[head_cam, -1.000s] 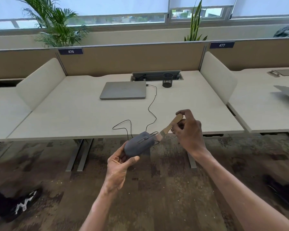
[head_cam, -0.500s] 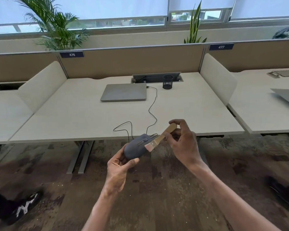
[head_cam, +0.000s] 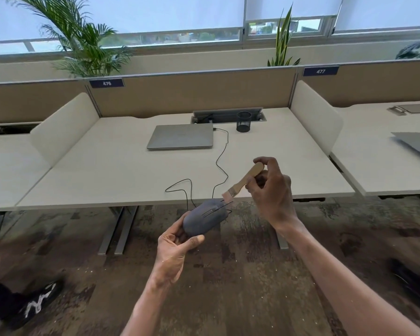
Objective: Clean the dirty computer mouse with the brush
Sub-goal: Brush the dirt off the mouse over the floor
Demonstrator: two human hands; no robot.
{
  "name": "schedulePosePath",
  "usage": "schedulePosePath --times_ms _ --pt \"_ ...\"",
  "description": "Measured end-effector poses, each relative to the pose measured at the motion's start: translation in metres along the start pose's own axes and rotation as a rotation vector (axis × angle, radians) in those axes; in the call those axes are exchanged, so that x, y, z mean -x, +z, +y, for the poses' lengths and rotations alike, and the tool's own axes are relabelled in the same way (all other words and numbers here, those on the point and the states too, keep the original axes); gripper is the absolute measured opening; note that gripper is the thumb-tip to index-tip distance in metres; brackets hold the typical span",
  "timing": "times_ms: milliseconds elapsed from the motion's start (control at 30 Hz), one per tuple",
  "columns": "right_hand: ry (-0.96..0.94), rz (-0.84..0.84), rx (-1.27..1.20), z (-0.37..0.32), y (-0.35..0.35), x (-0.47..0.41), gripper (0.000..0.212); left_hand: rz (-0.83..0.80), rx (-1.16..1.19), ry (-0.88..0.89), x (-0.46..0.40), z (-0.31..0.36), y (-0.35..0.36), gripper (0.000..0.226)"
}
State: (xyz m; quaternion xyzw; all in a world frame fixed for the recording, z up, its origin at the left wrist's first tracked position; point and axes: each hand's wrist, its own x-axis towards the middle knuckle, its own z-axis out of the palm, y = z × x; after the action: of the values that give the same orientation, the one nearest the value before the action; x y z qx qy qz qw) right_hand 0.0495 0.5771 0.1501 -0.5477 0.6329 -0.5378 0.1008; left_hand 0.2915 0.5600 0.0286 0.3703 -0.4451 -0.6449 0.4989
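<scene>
A grey, dusty-looking computer mouse (head_cam: 205, 218) is held in the air in front of the desk edge, gripped from below by my left hand (head_cam: 175, 248). Its thin black cable (head_cam: 222, 157) runs up across the desk to the laptop. My right hand (head_cam: 270, 192) pinches the wooden handle of a small flat brush (head_cam: 244, 181). The brush slants down to the left, and its pale bristles hover just above the front end of the mouse, at the buttons.
A closed grey laptop (head_cam: 181, 139) and a black mesh pen cup (head_cam: 243, 121) stand at the back of the white desk (head_cam: 107, 175). White side dividers flank the desk. A black shoe (head_cam: 29, 305) rests on the carpet at lower left; another dark shape lies at lower right.
The brush swept down over the mouse's front half a second ago and has now lifted back up to the right. My left hand keeps the mouse steady. The view has shifted slightly.
</scene>
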Motion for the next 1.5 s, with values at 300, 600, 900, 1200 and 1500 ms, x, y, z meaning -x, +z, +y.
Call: schedulePosePath --times_ms 300,600,900,1200,1500 --pt "-0.087 -0.082 0.104 -0.001 -0.002 -0.022 0.037 0.003 -0.021 -0.007 0.006 -0.002 0.007 0.077" --pt "0.123 -0.104 0.024 0.004 0.004 -0.035 0.04 0.028 -0.007 0.005 0.012 -0.004 0.019 0.075" --pt "0.143 -0.075 0.028 0.033 -0.013 -0.027 0.044 0.072 0.005 0.005 0.016 -0.002 0.022 0.077" --pt "0.143 -0.223 -0.113 0.049 -0.007 -0.033 0.044 0.054 0.011 -0.005 0.02 0.011 0.017 0.071" --pt "0.18 -0.301 -0.002 0.079 0.011 -0.037 0.038 0.027 0.109 0.02 0.021 0.027 0.022 0.065"
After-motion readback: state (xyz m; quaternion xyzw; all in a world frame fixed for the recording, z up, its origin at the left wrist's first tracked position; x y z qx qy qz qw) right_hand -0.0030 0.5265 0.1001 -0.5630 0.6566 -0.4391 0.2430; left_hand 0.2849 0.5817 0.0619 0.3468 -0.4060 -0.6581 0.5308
